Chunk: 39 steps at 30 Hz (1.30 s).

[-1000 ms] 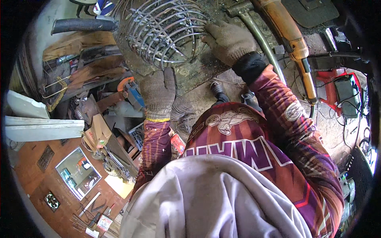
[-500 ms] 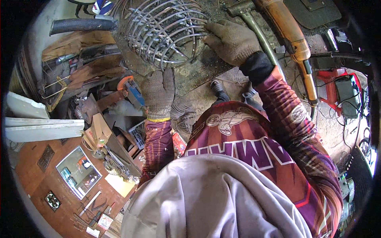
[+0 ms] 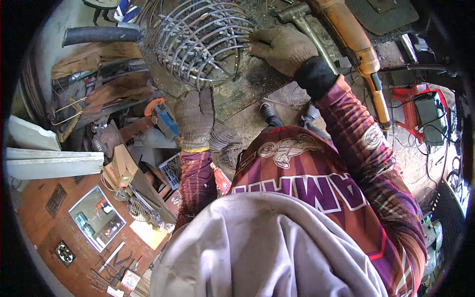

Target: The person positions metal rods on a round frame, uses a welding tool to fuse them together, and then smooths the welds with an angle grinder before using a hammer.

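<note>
A rounded cage of bent metal rods [image 3: 208, 34], its rings joined by a woven run of rods, lies on the dark worktop at the top of the view. My left hand [image 3: 194, 118], in a grey-brown knit glove, is closed at the cage's near edge, where a rod end meets the fingers. At the cage's right side, my gloved right hand [image 3: 287, 50] has its thumb and fingers bent around the ends of the rings. The fingertips of both hands are partly hidden.
A hammer [image 3: 309, 37] and an orange angle grinder [image 3: 354, 37] lie right of my right hand. A red-framed machine with cables [image 3: 420, 111] stands on the floor. Scrap metal and an orange-and-blue tool [image 3: 166, 119] crowd the left, beside a brown board [image 3: 49, 218].
The view has shifted slightly, moving the cage, hammer and grinder a little up and left. My hands keep about the same places against the cage.
</note>
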Motion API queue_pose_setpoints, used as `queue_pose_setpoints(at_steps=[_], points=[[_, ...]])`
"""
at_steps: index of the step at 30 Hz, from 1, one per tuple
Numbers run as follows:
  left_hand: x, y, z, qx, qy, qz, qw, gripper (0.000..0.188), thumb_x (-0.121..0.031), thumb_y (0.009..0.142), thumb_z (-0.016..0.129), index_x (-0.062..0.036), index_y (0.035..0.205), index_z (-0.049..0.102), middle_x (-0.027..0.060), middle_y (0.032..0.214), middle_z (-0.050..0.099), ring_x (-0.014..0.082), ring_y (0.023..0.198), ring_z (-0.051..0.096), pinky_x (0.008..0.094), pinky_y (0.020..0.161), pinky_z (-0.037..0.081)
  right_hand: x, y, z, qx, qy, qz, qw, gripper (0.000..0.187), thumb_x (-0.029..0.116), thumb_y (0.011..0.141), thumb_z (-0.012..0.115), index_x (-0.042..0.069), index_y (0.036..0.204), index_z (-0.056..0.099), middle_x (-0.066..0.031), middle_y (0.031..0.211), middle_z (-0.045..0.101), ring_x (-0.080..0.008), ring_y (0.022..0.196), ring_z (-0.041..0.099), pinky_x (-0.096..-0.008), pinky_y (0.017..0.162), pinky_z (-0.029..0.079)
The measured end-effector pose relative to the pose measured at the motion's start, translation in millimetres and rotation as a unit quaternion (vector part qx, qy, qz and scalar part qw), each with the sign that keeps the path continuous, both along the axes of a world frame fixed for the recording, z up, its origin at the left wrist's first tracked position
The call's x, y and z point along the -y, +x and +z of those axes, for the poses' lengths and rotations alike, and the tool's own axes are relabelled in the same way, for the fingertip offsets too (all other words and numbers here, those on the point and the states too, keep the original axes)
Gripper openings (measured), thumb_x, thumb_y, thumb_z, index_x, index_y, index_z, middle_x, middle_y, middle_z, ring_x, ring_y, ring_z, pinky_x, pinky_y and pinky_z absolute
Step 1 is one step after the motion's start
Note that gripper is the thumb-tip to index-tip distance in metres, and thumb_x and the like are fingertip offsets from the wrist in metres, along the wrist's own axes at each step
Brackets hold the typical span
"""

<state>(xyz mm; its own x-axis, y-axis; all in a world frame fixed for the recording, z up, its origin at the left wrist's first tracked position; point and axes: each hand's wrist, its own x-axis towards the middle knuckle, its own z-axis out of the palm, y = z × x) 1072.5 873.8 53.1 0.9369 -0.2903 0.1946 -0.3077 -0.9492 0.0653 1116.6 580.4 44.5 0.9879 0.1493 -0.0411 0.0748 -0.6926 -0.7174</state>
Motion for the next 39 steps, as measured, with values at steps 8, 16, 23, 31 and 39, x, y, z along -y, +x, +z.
queue_pose_setpoints(at_steps=[8, 16, 23, 31, 39], points=[[0.6, -1.9, 1.7, -0.023, 0.019, 0.031, 0.999, 0.039, -0.043, 0.101, 0.059, -0.0066, 0.090, 0.068, 0.0186, 0.091, 0.069, 0.0429, 0.087, 0.065, 0.0537, 0.080, 0.049, -4.7, -18.6, -20.3, 0.117, -0.033, -0.036, 0.992, 0.043, 0.042, 0.093, 0.066, 0.011, 0.121, 0.072, -0.0176, 0.106, 0.072, -0.0371, 0.107, 0.067, -0.0463, 0.093, 0.053], [2.2, -2.7, -2.3, -0.005, 0.005, 0.041, 0.999, 0.039, -0.043, 0.100, 0.060, -0.0059, 0.089, 0.067, 0.0201, 0.090, 0.067, 0.0446, 0.086, 0.064, 0.0546, 0.076, 0.049, -5.8, -22.8, -15.9, 0.123, -0.072, -0.008, 0.990, 0.029, 0.036, 0.095, 0.063, 0.012, 0.105, 0.077, -0.0149, 0.100, 0.073, -0.0364, 0.100, 0.068, -0.0481, 0.088, 0.053], [-5.4, -3.6, -9.4, 0.015, -0.023, 0.017, 0.999, 0.038, -0.040, 0.100, 0.061, -0.0027, 0.094, 0.068, 0.0242, 0.094, 0.067, 0.0466, 0.087, 0.064, 0.0539, 0.078, 0.049, -8.5, -19.3, -12.7, 0.084, -0.075, -0.010, 0.994, 0.030, 0.035, 0.095, 0.062, 0.012, 0.108, 0.077, -0.0166, 0.099, 0.073, -0.0382, 0.099, 0.068, -0.0488, 0.088, 0.054], [-11.5, 0.7, -15.0, -0.008, -0.052, 0.013, 0.999, 0.039, -0.038, 0.101, 0.062, 0.0000, 0.095, 0.069, 0.0261, 0.093, 0.068, 0.0461, 0.090, 0.065, 0.0528, 0.077, 0.049, -11.6, -18.5, -6.4, 0.054, -0.046, -0.021, 0.997, 0.030, 0.036, 0.096, 0.060, 0.012, 0.105, 0.076, -0.0170, 0.099, 0.073, -0.0388, 0.099, 0.068, -0.0499, 0.087, 0.054], [-22.9, 3.5, -25.7, 0.053, -0.040, -0.024, 0.998, 0.042, -0.040, 0.101, 0.062, 0.0004, 0.107, 0.069, 0.0233, 0.100, 0.071, 0.0430, 0.093, 0.068, 0.0491, 0.080, 0.051, -8.6, -17.8, -13.6, 0.109, -0.067, -0.026, 0.992, 0.032, 0.039, 0.095, 0.062, 0.011, 0.103, 0.075, -0.0168, 0.099, 0.072, -0.0378, 0.100, 0.068, -0.0496, 0.086, 0.053]])
